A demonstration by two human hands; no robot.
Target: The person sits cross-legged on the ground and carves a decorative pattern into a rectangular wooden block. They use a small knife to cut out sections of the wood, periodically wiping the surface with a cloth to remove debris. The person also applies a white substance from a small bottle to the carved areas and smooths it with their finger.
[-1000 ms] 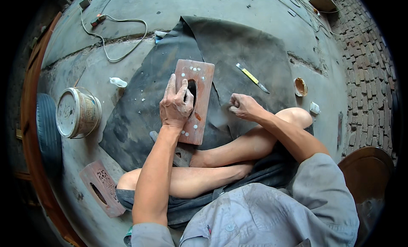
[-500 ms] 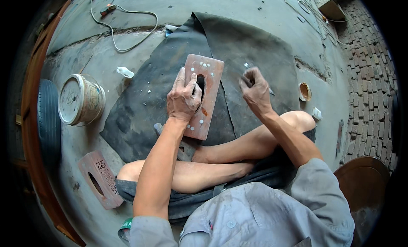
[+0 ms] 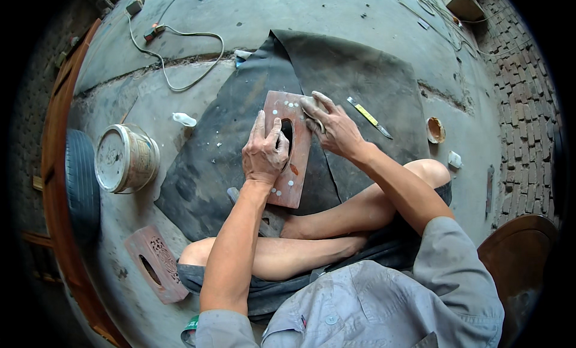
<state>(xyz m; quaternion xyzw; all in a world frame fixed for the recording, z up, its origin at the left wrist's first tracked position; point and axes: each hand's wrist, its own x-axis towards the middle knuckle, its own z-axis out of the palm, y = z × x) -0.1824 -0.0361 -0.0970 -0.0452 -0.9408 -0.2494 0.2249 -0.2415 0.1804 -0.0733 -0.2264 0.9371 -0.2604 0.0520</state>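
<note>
A reddish wooden tissue box (image 3: 299,168) with an oval opening and several pale round spots lies on the dark mat before me. My left hand (image 3: 264,153) lies across its left side, fingers along the top and some at the opening, gripping it. At the box's upper right edge, my right hand (image 3: 333,126) presses a small folded greyish piece of sandpaper (image 3: 313,112), mostly hidden under the fingers. A slim knife (image 3: 369,117) with a yellow handle lies on the mat to the right of that hand.
The dark mat (image 3: 372,72) covers the floor. A second carved box (image 3: 157,265) lies at left, near a lidded bucket (image 3: 125,159) and a tire (image 3: 83,180). A white bottle (image 3: 184,119), a cable (image 3: 174,87) and a small round tub (image 3: 436,130) are around the mat.
My right hand has moved left from above the knife to the box's upper right edge, uncovering the knife. My left hand stays on the box. The whole view has shifted slightly.
</note>
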